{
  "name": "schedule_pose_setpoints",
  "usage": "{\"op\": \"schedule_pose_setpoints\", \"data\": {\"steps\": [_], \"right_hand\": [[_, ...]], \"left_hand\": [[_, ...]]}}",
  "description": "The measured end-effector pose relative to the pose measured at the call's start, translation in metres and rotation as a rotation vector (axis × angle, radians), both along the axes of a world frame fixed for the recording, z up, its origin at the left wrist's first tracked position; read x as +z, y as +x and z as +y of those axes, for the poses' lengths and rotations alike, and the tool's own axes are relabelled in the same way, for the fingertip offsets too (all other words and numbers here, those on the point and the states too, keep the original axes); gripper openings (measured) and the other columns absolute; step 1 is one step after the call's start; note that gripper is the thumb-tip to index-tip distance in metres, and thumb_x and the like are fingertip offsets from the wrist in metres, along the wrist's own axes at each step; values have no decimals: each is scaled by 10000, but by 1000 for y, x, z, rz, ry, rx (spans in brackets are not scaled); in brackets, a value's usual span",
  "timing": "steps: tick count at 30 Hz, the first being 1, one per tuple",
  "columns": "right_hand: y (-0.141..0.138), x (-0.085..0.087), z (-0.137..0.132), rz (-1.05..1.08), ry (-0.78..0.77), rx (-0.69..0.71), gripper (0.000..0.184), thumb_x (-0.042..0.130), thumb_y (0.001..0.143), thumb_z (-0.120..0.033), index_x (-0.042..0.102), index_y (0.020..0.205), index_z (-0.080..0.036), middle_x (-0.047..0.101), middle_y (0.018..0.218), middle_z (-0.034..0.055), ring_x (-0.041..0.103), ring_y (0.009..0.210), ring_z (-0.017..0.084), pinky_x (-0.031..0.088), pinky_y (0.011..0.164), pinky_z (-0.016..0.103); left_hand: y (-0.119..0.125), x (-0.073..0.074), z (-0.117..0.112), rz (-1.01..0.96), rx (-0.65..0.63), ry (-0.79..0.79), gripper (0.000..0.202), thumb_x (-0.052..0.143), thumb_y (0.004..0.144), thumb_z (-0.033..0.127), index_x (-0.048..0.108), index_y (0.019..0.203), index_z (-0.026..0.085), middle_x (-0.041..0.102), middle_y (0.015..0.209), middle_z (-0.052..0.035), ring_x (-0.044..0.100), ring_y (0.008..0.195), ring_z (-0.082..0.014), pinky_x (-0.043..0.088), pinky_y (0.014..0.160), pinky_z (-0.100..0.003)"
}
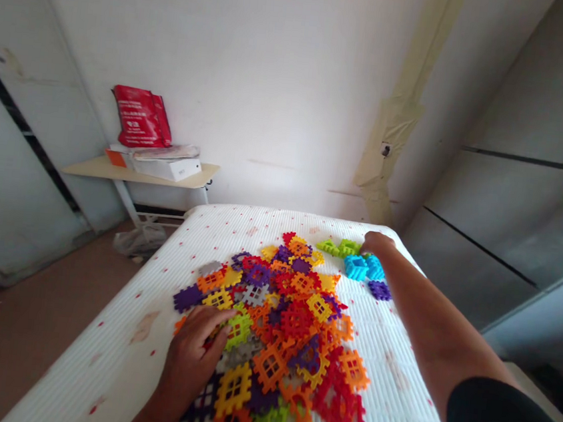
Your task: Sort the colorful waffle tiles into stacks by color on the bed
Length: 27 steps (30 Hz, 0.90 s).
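Observation:
A heap of flat plastic waffle-block tiles (pixel 282 322) in orange, red, purple, yellow, green and grey lies on a white ribbed table top (pixel 136 350). My left hand (pixel 193 353) rests on the heap's near left side, its fingers curled over yellow and green tiles. My right hand (pixel 376 243) reaches to the far right of the table. It touches a row of green tiles (pixel 338 247) set apart from the heap. Its fingers are turned away from view. Beside it stand a blue tile stack (pixel 363 268) and a purple tile (pixel 380 290).
A small wooden side table (pixel 95 167) stands at the back left against the wall, bearing a red bag (pixel 140 117) and a white box (pixel 168 167). A plastic bag (pixel 137 241) lies on the brown floor beneath it. Grey panels close both sides.

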State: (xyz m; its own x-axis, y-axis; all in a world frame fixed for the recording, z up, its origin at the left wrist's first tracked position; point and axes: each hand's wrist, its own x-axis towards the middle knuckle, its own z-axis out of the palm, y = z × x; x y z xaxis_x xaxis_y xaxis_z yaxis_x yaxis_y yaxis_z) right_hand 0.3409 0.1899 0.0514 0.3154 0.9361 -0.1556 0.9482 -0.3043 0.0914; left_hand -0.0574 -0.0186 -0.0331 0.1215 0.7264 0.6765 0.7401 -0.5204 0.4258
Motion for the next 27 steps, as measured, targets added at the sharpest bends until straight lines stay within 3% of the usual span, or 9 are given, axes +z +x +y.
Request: {"op": "schedule_pose_setpoints", "data": {"steps": [5, 9, 12, 15, 16, 18, 20, 23, 27], "right_hand": [[-1, -3, -2, 8, 18, -24, 481, 703, 656, -251, 621, 1115, -132, 577, 1185, 229, 543, 1081, 369, 454, 804, 481], [-11, 8, -5, -2, 60, -28, 470, 719, 641, -256, 633, 1091, -151, 577, 1190, 221, 541, 1072, 391, 450, 817, 516], [-31, 21, -16, 26, 149, 117, 399, 675, 711, -294, 641, 1067, -117, 600, 1138, 224, 556, 1051, 372, 450, 820, 465], [-63, 27, -45, 99, 193, 311, 316, 617, 778, -334, 640, 1060, -194, 648, 1068, 106, 587, 993, 246, 441, 821, 322], [-75, 26, -60, 157, 191, 396, 271, 606, 787, -338, 646, 1032, -228, 669, 987, 51, 604, 910, 191, 441, 784, 273], [-102, 20, -93, 491, 200, 672, 183, 561, 815, -325, 664, 908, -206, 663, 824, 16, 591, 749, 142, 432, 688, 239], [-127, 8, -128, 831, 118, 856, 239, 528, 837, -394, 658, 826, -194, 632, 754, -3, 559, 693, 122, 417, 628, 223], [-159, -11, -168, 1175, 37, 833, 328, 569, 806, -481, 628, 933, -184, 608, 771, -4, 531, 669, 113, 404, 580, 216], [-185, -31, -189, 1348, -45, 717, 409, 699, 679, -513, 625, 921, -192, 523, 676, -40, 447, 596, 85, 351, 515, 196]], "left_hand": [[3, 4, -4, -44, 36, -9, 222, 534, 816, 228, 660, 999, 219, 683, 929, -40, 624, 877, -175, 503, 784, -319], [4, 5, -4, -59, 29, -1, 204, 524, 826, 214, 670, 969, 219, 689, 927, -32, 624, 882, -169, 497, 798, -315], [5, 8, -5, -64, 29, 9, 213, 522, 829, 209, 666, 986, 213, 687, 919, -35, 623, 864, -166, 498, 778, -304], [6, 11, -8, -40, 34, 46, 224, 534, 821, 184, 653, 1010, 206, 686, 901, -33, 622, 854, -161, 493, 785, -302], [7, 12, -9, -33, 34, 59, 217, 537, 818, 173, 650, 1001, 204, 686, 892, -31, 624, 847, -157, 494, 787, -298], [9, 14, -12, -34, 32, 81, 194, 541, 816, 159, 646, 973, 201, 688, 879, -29, 632, 829, -147, 501, 782, -284], [12, 16, -15, -41, 29, 107, 174, 544, 813, 160, 640, 953, 198, 692, 874, -34, 642, 817, -144, 509, 782, -277], [18, 19, -20, -8, 19, 164, 158, 544, 810, 147, 626, 935, 201, 696, 861, -45, 652, 815, -147, 512, 801, -282], [25, 21, -25, 45, -40, 247, 169, 548, 792, 83, 606, 902, 198, 691, 842, -54, 652, 818, -135, 516, 784, -255]]}}
